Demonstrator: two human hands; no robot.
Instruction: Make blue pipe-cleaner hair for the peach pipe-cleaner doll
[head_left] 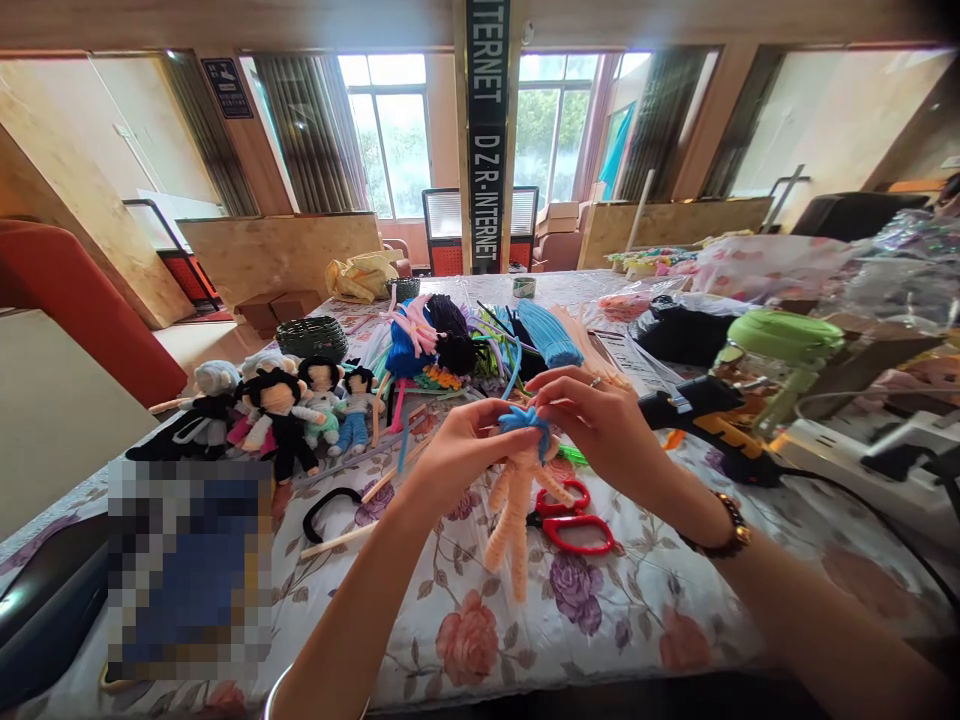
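Between my two hands, above the flowered tablecloth, is a small peach doll (516, 500) of fuzzy pipe cleaners with blue hair (523, 425) on its head. My left hand (476, 435) grips the head from the left, fingers closed. My right hand (585, 410) pinches at the blue hair from the right. The doll's limbs dangle downward. Just behind and right of it lie scissors with red handles (577, 530), their blades partly covered by the doll. A black pipe cleaner (319, 515) and a pale stick (341, 542) rest left of my left forearm.
Several finished dolls (277, 410) sit at the left, near a dark woven basket (311, 338). Bundles of coloured pipe cleaners (551, 333) lie across the back. On the right are a glue gun (705, 410) with its cord and a green-lidded jar (784, 335). A pixelated patch covers something at lower left.
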